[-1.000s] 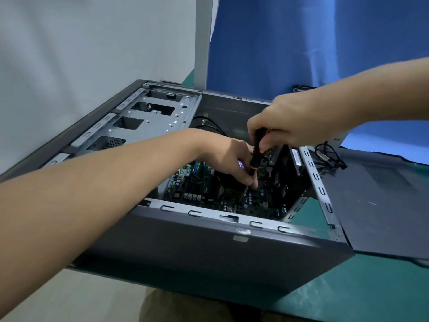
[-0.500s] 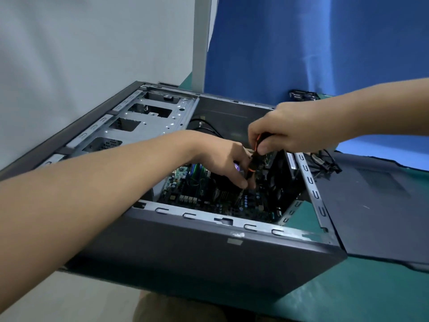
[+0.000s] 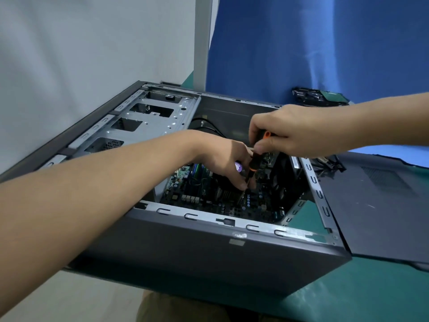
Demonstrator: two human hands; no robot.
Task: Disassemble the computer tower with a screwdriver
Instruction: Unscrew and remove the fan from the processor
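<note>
computer tower, a dark grey metal case, lies on its side on a green table, open face up, with a green motherboard showing inside. the right hand grips the black and orange handle of a screwdriver that points steeply down at the board. the left hand pinches the thin shaft near its tip with curled fingers. a flat dark grey side panel lies on the table just right of the case.
</note>
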